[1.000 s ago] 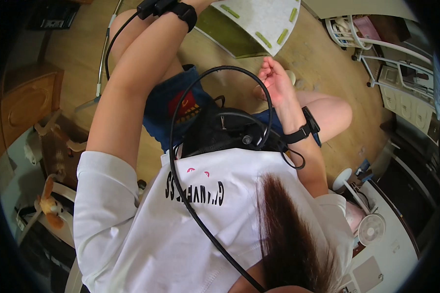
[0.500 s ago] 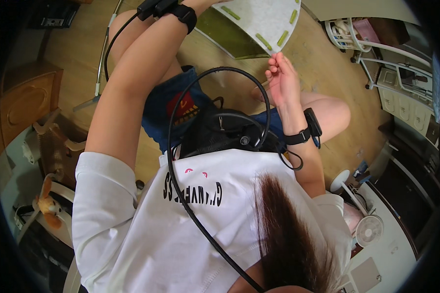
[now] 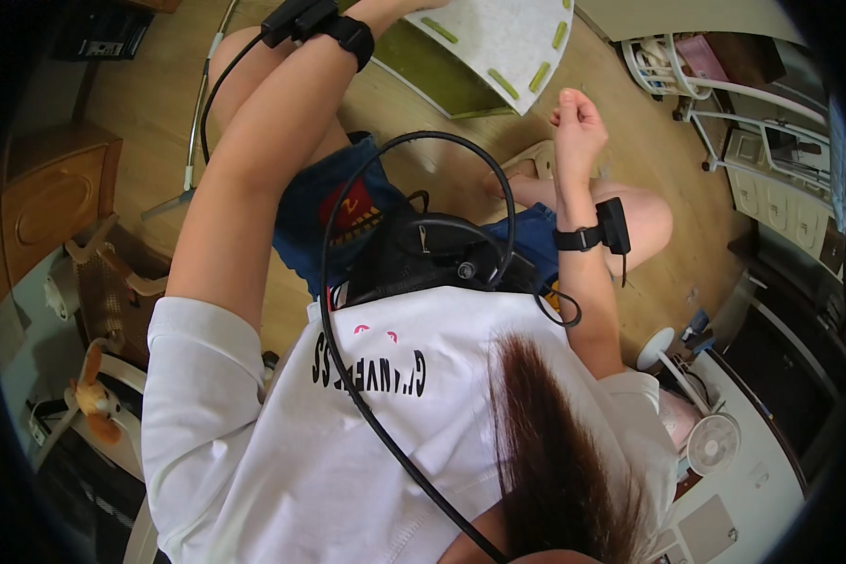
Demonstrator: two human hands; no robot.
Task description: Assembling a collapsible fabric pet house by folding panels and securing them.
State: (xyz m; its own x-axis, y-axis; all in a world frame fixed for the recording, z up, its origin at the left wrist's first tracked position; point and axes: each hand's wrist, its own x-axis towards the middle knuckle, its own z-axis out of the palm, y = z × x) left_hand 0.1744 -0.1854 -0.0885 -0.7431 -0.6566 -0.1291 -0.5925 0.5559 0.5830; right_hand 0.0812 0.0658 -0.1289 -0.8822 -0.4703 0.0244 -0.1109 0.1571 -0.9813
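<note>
A white panel [image 3: 498,47] with a curved edge and short green strips lies at the top, joined to an olive-green side [image 3: 442,70]. My left hand [image 3: 406,6] reaches to its left end. The frame's upper edge cuts off most of that hand, so its fingers are hidden. To the right of the panel's near corner, apart from it, my right hand [image 3: 578,124] is raised over the floor with its fingers curled together. Whatever it may pinch is too small to make out. Both wrists wear black straps with small black boxes.
A black cable [image 3: 324,282] loops across my lap and chest. At the left, a metal pole [image 3: 197,122] stands near a wooden cabinet [image 3: 61,193]. A white wheeled rack [image 3: 724,103] is at the upper right, a small white fan [image 3: 712,444] at the lower right.
My right hand has moved right, away from the panel's near corner, and its fingers have curled in. The panel has shifted very slightly left. My left arm has barely moved.
</note>
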